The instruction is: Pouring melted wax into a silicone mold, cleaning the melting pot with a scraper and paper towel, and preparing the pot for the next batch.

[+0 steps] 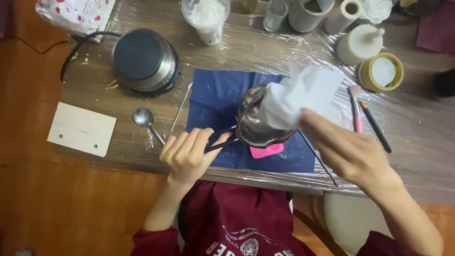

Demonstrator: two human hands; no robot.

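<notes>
Overall, a wooden table wrapped in clear plastic film is recorded, with a dark blue cloth spread at its middle. A round electric hot plate is placed at the upper left, its black cord looped beside it. Above the blue cloth, a small metal melting pot is held tilted on its side. Its thin black handle is gripped by the left hand, closed firmly around it. A sheet of white tissue is pressed into the pot's mouth by the right hand, fingers closed on the paper. A pink silicone mat is seen just beneath the pot.

Risk is judged as follows: the pot is supported by one thin handle only, so a slip of the grip could drop it onto the cloth; residue inside, if warm, could soak through the thin tissue to the fingers. Whether it is warm cannot be told.

Packages: a white bag with red heart marks lies at the top left corner; a clear cup of white flakes stands at the top centre; a round yellow-rimmed tin sits at the right, near a pink-handled brush. A metal spoon and a pale wooden board lie at the left.
</notes>
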